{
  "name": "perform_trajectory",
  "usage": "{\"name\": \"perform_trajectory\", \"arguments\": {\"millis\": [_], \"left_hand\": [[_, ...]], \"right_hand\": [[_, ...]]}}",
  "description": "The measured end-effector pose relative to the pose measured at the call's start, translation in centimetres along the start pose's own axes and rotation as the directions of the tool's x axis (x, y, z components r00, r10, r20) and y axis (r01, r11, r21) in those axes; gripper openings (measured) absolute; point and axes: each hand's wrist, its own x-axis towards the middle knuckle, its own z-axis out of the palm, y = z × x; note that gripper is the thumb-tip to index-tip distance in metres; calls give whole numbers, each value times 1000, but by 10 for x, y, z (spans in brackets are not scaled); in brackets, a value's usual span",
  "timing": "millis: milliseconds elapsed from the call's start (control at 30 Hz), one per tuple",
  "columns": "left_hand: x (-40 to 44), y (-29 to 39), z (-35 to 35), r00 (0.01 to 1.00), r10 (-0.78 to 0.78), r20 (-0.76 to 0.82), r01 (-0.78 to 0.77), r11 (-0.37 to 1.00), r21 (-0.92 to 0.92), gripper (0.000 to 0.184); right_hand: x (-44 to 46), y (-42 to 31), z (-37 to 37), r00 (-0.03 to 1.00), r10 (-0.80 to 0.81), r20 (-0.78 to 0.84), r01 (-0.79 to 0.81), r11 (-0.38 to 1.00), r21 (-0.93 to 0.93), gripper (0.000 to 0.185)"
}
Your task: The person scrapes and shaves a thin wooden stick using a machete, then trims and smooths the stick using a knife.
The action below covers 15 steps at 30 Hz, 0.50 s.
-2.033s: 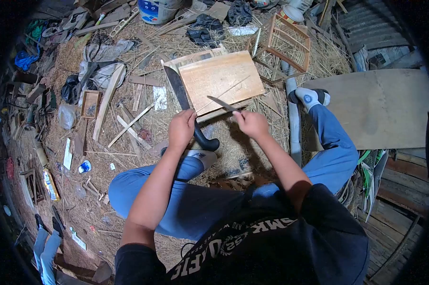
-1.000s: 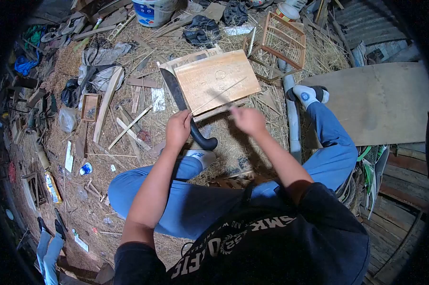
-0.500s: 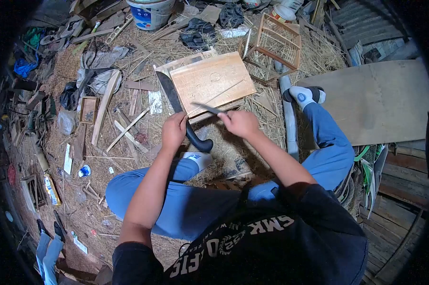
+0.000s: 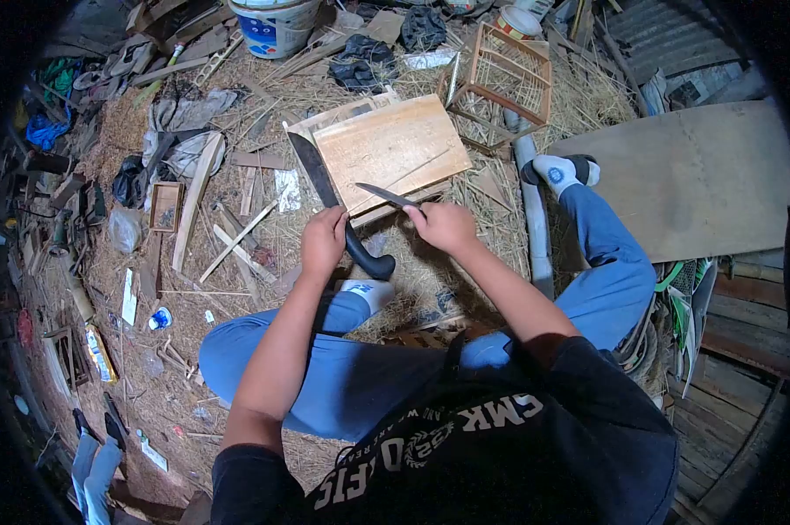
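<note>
My right hand [image 4: 445, 227] is closed round the handle of a small knife [image 4: 382, 193], its dark blade pointing left over a light wooden board [image 4: 390, 140]. At the board's near left corner, my left hand [image 4: 323, 238] is closed, thumb and finger pinched together. A thin wooden stick [image 4: 425, 164] slants across the board, its lower end reaching towards those fingertips. Along the board's left edge lies a machete [image 4: 312, 166] with a dark blade and a curved black handle, partly hidden behind my left hand.
Straw, offcuts and wood strips [image 4: 198, 201] litter the ground on the left. A wooden frame [image 4: 509, 83] stands beyond the board. A paint bucket [image 4: 274, 26] is at the back. On the right are a grey pipe [image 4: 535, 219] and a large flat panel [image 4: 684, 188].
The knife blade has tilted slightly and shows more clearly over the board. My right hand has shifted only a little; my left hand keeps its place at the board's corner.
</note>
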Motion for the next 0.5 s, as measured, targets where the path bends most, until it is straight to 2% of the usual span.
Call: {"name": "perform_trajectory", "arguments": {"millis": [33,100,133,167,233,267,300,333,367,400,467,500], "left_hand": [[-1,1,-1,1000,-3,1,3,1000,1,14],[0,-2,-5,1000,-7,-10,7,1000,6,14],[0,-3,-5,1000,-12,4,12,1000,16,14],[-1,-3,-2,1000,-18,21,18,1000,21,14],[0,-4,0,1000,-15,7,15,1000,10,15],[1,-4,-1,1000,1,-5,-1,1000,10,15],[-1,-3,-3,1000,14,-15,-14,1000,12,15],[-2,-3,-4,1000,9,-17,-9,1000,13,15],[-1,-3,-5,1000,-8,5,8,1000,27,15],[-1,-3,-6,999,-29,27,28,999,40,15],[-4,-3,-6,1000,-28,5,28,999,24,15],[-5,-2,-6,1000,-18,-13,18,1000,5,15]], "right_hand": [[2,10,-1,1000,5,-2,-5,1000,5,69],[24,56,-5,936,345,-77,-310,907,286,66],[34,77,-2,899,420,-123,-380,889,255,65],[25,68,-2,898,423,-124,-384,889,249,65],[0,33,-8,999,46,-4,-46,999,15,64],[-4,34,-8,1000,15,2,-15,1000,-12,64],[1,49,-3,1000,12,5,-12,1000,-13,64],[13,75,6,962,209,-176,-189,974,124,65],[27,98,13,855,407,-322,-322,902,286,68],[38,118,18,860,397,-321,-313,907,282,68],[43,134,19,887,341,-312,-82,781,620,55],[39,128,19,887,346,-307,-89,780,620,55]]}}
